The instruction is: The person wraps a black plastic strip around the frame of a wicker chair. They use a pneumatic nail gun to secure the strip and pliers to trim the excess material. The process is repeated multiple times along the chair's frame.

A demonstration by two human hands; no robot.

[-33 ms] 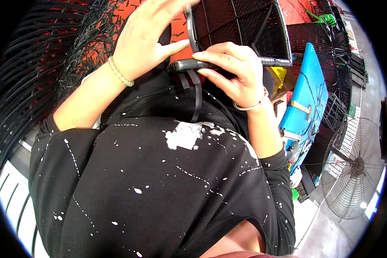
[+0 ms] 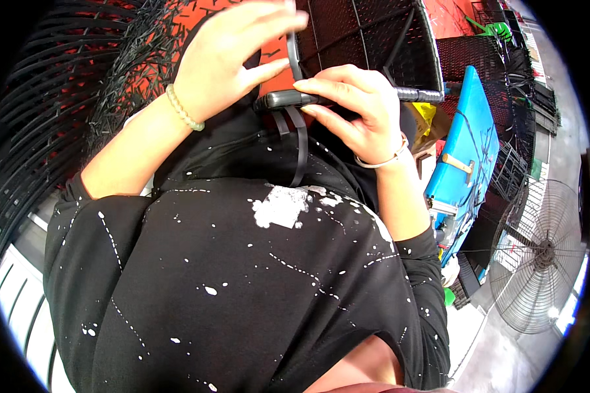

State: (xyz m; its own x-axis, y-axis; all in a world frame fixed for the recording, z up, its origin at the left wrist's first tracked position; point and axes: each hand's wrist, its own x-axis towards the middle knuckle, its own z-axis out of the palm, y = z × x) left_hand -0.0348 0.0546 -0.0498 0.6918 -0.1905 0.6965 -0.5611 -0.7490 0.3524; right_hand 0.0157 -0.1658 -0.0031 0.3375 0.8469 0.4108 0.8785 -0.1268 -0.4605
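A black woven wicker panel on a frame (image 2: 373, 39) stands in front of me, its lower edge a bar wrapped in flat strip. My right hand (image 2: 360, 111) is closed round this lower bar (image 2: 282, 99), thumb and forefinger pinching near its left end. Black flat strips (image 2: 300, 150) hang from the bar onto my lap. My left hand (image 2: 233, 56) is held up left of the frame's upright side bar (image 2: 293, 56), fingers stretched out and slightly blurred. Its fingertips overlap the top of that bar; whether they touch it I cannot tell.
Short black strip scraps (image 2: 144, 72) litter the red surface at left, beside a stack of curved black slats (image 2: 39, 78). At right stand a blue board (image 2: 469, 144) with a wooden-handled tool (image 2: 457, 162) and a large fan (image 2: 544, 252).
The fingers of my left hand have shifted slightly to the right and down. My right hand and the bar look unmoved.
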